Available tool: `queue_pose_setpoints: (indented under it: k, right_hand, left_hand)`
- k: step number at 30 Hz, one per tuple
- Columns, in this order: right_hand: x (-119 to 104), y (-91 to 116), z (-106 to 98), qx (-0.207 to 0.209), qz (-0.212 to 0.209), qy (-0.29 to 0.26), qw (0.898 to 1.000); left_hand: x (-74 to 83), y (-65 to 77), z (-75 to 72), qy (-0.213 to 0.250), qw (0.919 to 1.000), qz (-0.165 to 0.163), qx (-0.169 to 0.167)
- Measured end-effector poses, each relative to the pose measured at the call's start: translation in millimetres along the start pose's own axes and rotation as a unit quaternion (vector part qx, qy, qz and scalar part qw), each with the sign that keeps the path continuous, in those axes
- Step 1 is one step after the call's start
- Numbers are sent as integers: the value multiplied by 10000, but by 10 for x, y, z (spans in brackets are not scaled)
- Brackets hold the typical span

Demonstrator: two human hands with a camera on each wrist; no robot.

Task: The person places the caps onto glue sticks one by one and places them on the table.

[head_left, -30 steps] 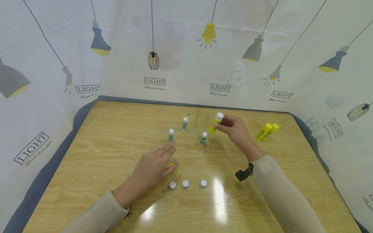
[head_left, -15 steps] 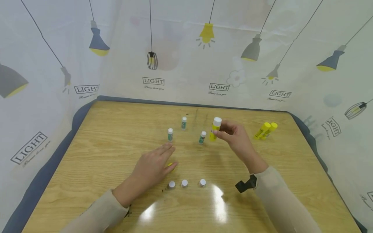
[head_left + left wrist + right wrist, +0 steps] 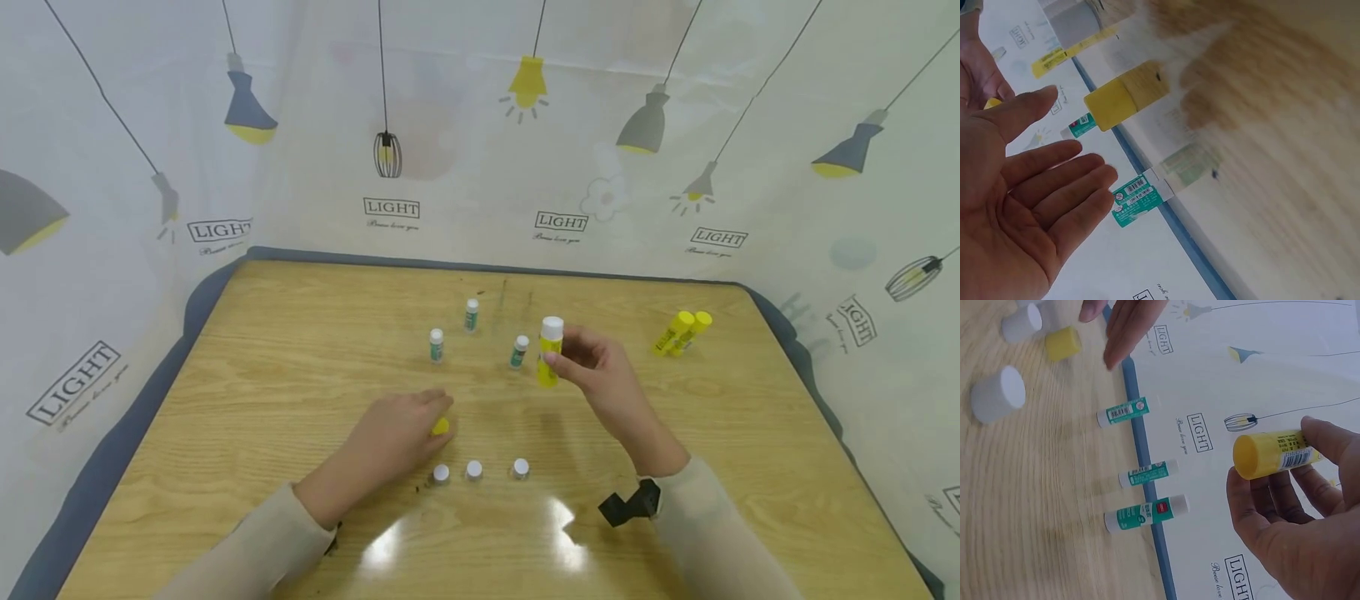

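My right hand [image 3: 611, 387] grips a yellow glue stick [image 3: 550, 358] upright above the table, its white end on top. In the right wrist view, that glue stick's [image 3: 1275, 453] yellow end faces the camera, with thumb and fingers round the tube. Low over the table, my left hand [image 3: 390, 433] has relaxed fingers and holds nothing. Beside its thumb and fingers a yellow cap [image 3: 440, 427] stands on the wood, partly hidden in the head view. The left wrist view shows this yellow cap [image 3: 1110, 103] past the thumb, apart from the open palm [image 3: 1016, 212].
Three green-and-white glue sticks stand farther back: the left one [image 3: 437, 346], the rear one [image 3: 471, 316] and the right one [image 3: 519, 352]. Three white caps [image 3: 474, 471] line the near side. Two yellow glue sticks [image 3: 681, 333] stand at the right. Printed cloth [image 3: 480, 183] borders the table [image 3: 262, 358].
My right hand has brought the yellow glue stick nearer and lower, turning it more upright. My left hand has shifted slightly, its fingers lower, showing more of the yellow cap.
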State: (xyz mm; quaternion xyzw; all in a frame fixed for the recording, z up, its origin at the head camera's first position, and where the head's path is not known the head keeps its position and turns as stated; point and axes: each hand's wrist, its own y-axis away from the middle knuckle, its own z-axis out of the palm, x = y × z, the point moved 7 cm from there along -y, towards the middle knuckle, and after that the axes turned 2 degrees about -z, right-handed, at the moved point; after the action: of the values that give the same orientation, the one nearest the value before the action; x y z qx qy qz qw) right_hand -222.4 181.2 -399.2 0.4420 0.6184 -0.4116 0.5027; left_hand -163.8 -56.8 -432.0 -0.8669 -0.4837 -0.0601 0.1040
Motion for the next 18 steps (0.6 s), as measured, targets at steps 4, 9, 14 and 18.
queue_pose_setpoints:
  k: [4,9,14,18]
  right_hand:
    - [0,64,51,-138,-32,-210,9997]
    - [-14,127,142,-488,-36,-617,9969]
    - [-4,184,186,-575,138,-727,9956]
    - [-10,225,179,-440,223,-437,9978]
  left_hand:
    - [-3,-20,70,81,9991,-74,-403]
    - [4,-35,89,51,9986,-89,-526]
    - [-9,-43,120,13,9980,-131,-625]
    - [-28,-56,164,6,9968,-192,-772]
